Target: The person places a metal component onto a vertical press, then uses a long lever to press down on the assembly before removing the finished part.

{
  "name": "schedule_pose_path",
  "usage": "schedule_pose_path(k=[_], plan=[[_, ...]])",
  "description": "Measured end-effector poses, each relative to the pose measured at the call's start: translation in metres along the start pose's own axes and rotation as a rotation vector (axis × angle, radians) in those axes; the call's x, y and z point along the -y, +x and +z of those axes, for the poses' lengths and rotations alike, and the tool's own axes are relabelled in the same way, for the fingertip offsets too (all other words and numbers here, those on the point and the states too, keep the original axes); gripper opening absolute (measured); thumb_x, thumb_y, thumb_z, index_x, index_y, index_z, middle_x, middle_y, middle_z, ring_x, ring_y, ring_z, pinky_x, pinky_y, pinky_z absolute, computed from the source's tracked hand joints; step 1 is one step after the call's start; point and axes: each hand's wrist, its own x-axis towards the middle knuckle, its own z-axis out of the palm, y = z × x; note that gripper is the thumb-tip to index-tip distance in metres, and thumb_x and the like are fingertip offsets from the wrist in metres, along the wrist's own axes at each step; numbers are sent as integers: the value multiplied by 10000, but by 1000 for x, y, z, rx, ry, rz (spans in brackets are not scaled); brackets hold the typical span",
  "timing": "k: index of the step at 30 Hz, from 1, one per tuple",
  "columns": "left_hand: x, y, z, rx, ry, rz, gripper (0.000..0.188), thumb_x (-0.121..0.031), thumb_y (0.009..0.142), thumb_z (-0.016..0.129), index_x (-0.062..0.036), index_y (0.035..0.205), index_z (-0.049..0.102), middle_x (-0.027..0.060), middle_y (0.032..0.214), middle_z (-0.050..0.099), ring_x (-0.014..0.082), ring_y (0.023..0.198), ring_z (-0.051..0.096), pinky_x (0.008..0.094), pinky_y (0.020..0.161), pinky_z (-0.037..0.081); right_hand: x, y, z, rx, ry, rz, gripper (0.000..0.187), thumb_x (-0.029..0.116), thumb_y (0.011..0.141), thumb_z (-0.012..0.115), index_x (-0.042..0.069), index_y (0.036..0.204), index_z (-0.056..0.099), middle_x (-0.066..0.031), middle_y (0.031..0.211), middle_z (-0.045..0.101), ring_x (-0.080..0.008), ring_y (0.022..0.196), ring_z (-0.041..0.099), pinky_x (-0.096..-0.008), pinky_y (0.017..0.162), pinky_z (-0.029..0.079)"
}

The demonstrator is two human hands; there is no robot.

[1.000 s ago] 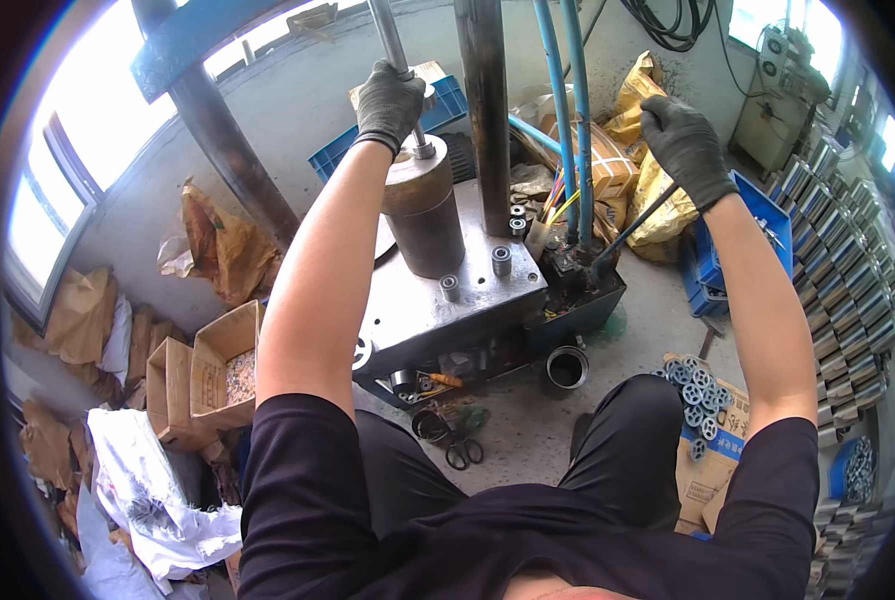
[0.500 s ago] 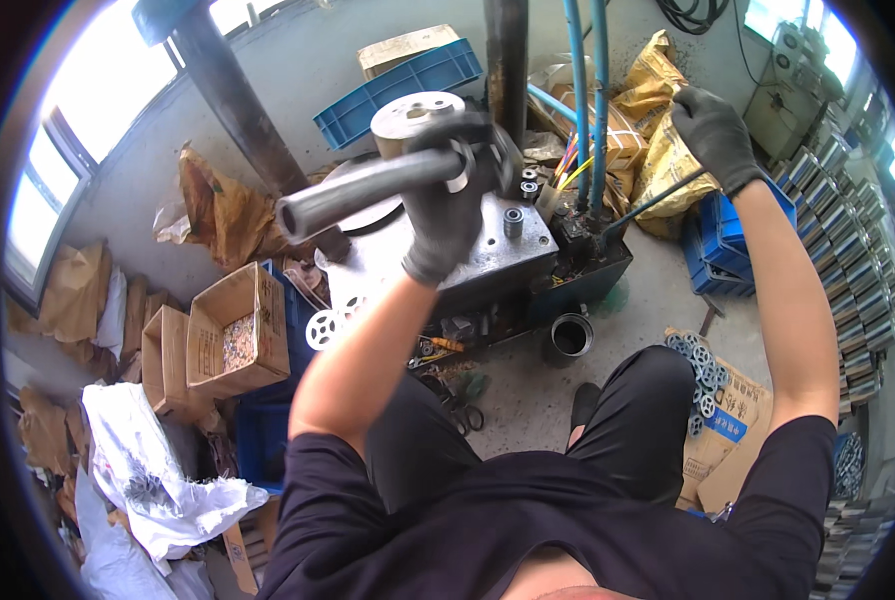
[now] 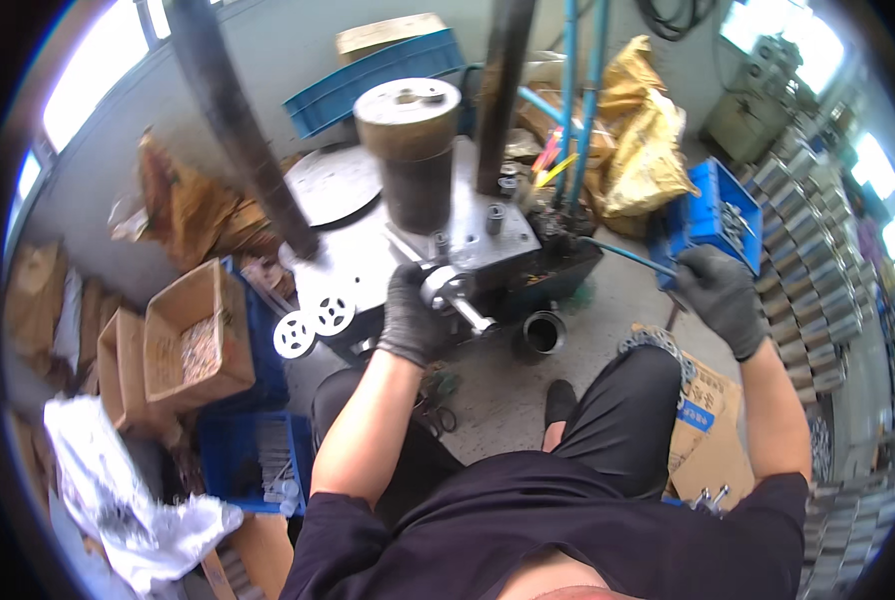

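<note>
My left hand [image 3: 415,315], in a black glove, is closed at a bright metal rod with a round collar [image 3: 450,287], held slantwise at the front edge of the steel machine table [image 3: 368,262]. Its fingers are partly hidden. Off to the right, my gloved right hand [image 3: 720,295] is closed round the end of a thin blue lever [image 3: 628,256] running from the machine. Behind the rod stands a thick dark cylinder with a pale top [image 3: 408,150]. Two spoked metal discs [image 3: 332,313] sit at the table's left front corner. A short metal bushing [image 3: 496,218] stands on its right part.
Two dark columns [image 3: 508,100] rise from the machine. An open metal cup [image 3: 543,334] stands on the floor before it. Cardboard boxes [image 3: 200,335] and blue crates are at left. At right are a blue bin [image 3: 720,210], stacked metal cylinders [image 3: 798,290] and cardboard.
My left hand has come down from above the table, where it held up a dark tubular piece, to the front edge. The right hand and lever have moved lower.
</note>
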Motion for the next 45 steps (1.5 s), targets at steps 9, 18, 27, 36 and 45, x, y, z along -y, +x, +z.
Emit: schedule_pose_path(k=[9,18,27,36,45], plan=[[-14,15,-8,-51,42,-101,568,-475,1056,467,3,1309,642,189,1119,730,375,1064,704,541,1029,563,30,0,10,-276,-121,-107,215,156,875,766,68,1067,723,-149,948,719,-367,886,709,-453,772,571],[23,-21,-2,47,61,-140,496,-530,1067,522,-46,971,567,78,840,631,206,729,599,399,952,555,80,-64,149,-181,606,79,238,202,934,720,56,1122,727,-146,1033,740,-334,997,724,-408,883,570],[82,-63,-2,2,403,-318,440,-548,1051,593,-116,1103,655,39,1047,704,227,1026,670,399,990,507,118,-106,259,341,1485,723,434,480,1075,573,94,1221,705,-50,1076,727,-172,937,691,-348,862,563],[128,-58,-7,254,899,40,680,-550,1049,597,-3,1446,521,164,1378,598,287,1285,585,446,1128,462,113,-116,272,216,1634,734,526,535,1118,444,107,1141,749,-47,1039,749,-171,948,674,-359,911,534],[144,-24,-9,505,1418,310,489,-303,1065,627,6,1434,540,138,1340,615,238,1238,596,397,1010,533,70,-145,183,-40,1793,934,532,642,1044,533,142,1078,711,-26,899,715,-138,784,656,-356,725,564]])
